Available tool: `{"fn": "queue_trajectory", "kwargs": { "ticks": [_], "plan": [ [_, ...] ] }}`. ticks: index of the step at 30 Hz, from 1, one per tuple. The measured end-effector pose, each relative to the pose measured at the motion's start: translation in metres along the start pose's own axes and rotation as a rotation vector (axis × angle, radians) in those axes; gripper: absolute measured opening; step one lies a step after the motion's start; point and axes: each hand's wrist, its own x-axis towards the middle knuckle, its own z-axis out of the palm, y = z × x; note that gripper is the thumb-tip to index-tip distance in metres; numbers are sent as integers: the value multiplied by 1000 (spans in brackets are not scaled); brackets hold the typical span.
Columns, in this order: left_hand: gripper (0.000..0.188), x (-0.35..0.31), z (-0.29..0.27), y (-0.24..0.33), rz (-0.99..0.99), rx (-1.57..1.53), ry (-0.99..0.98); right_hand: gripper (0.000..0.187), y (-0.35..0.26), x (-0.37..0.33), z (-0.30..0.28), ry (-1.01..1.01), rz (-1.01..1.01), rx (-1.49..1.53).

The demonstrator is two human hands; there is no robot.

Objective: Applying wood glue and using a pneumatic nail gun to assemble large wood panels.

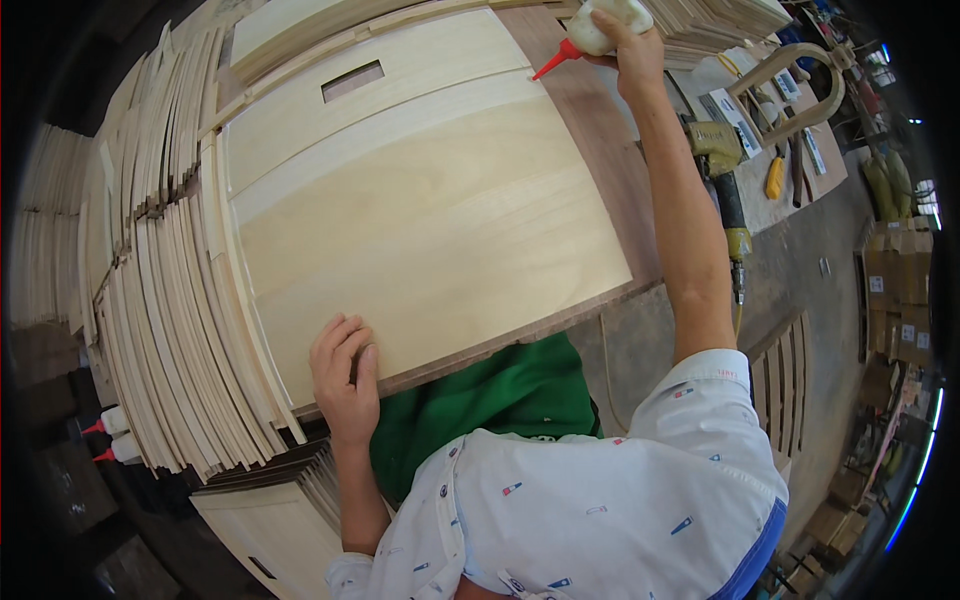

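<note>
A large pale wooden panel [420, 210] lies flat on the brown workbench [590, 130]. My left hand [345, 375] rests flat on the panel's near edge, fingers together, holding nothing. My right hand [630, 50] is stretched to the far right corner and grips a white glue bottle [605, 25]. Its red nozzle [552, 62] points down-left at the seam between the panel and a narrower board with a rectangular slot [352, 80].
Thin wooden slats [170, 280] are stacked thickly along the left side. Two more glue bottles [115, 435] stand at the lower left. A yellow-green power tool [725, 170], a curved wooden piece [800, 80] and small tools lie at the right. Cardboard boxes [895, 290] stand far right.
</note>
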Motion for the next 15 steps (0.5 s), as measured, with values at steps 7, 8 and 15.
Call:
{"fn": "queue_trajectory", "kwargs": {
  "ticks": [7,8,15],
  "plan": [
    [17,-1,1,-3,17,-1,-21,38,-12,-28,-18,-3,-1,-3],
    [17,0,2,-3,16,-7,-9,39,-14,-33,-19,12,-15,-18],
    [17,0,2,-4,37,-9,9,42,-32,-65,-33,-13,15,-42]
  ]
}}
